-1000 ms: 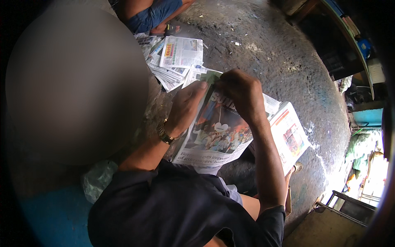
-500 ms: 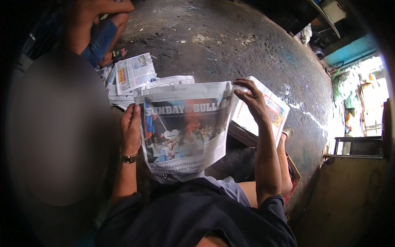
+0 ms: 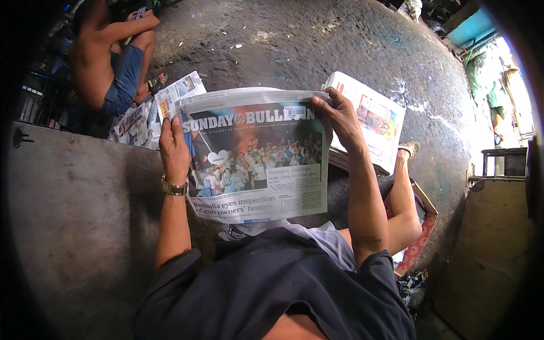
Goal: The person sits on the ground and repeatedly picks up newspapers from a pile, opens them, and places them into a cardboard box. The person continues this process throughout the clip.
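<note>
A folded newspaper (image 3: pixel 255 161) with a large crowd photo on its front page is held up before me, spread between both hands. My left hand (image 3: pixel 174 148) pinches its left edge, thumb on the front, with a watch on that wrist. At the upper right corner, my right hand (image 3: pixel 341 116) grips the paper with thumb in front and fingers behind. To the right, partly behind my forearm, lies a stack of newspapers (image 3: pixel 382 122) with a colourful picture on top. Loose newspapers (image 3: pixel 136 126) are spread on the ground beyond my left hand.
A person (image 3: pixel 107 62) in blue shorts sits at the upper left, holding a phone (image 3: pixel 140 12). A wooden board (image 3: pixel 73 192) stands at the left. A red-patterned box (image 3: pixel 422 232) is beside my right leg. Another board (image 3: pixel 481 243) stands at the right, near a bright opening.
The newspaper has been pulled flatter and squarer, so its whole front page shows. My right thumb now presses onto its corner. The view has shifted, showing more of the seated person.
</note>
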`<action>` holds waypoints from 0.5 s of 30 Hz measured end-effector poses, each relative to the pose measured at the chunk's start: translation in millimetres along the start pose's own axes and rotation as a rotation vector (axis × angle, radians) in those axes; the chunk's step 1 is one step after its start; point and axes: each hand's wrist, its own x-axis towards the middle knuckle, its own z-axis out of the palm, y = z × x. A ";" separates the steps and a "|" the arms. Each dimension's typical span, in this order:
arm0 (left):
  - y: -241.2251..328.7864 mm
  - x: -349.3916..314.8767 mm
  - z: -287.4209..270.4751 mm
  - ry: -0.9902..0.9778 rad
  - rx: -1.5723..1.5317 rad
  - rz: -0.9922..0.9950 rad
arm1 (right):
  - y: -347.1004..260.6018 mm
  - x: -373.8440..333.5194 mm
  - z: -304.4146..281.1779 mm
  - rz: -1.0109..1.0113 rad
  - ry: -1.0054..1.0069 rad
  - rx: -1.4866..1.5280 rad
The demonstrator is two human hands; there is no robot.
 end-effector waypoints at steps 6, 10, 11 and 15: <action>8.6 15.2 7.2 -0.106 0.036 0.028 | -19.9 9.4 2.9 -0.142 -0.193 0.048; 18.8 17.0 11.1 -0.091 0.046 0.037 | -14.9 16.3 -1.1 -0.070 -0.129 0.073; 22.2 15.9 11.5 -0.094 0.021 0.045 | -15.0 13.7 0.3 -0.092 -0.102 0.058; 25.6 23.2 5.1 -0.154 -0.211 -0.242 | -14.6 9.2 -0.2 -0.141 -0.028 -0.140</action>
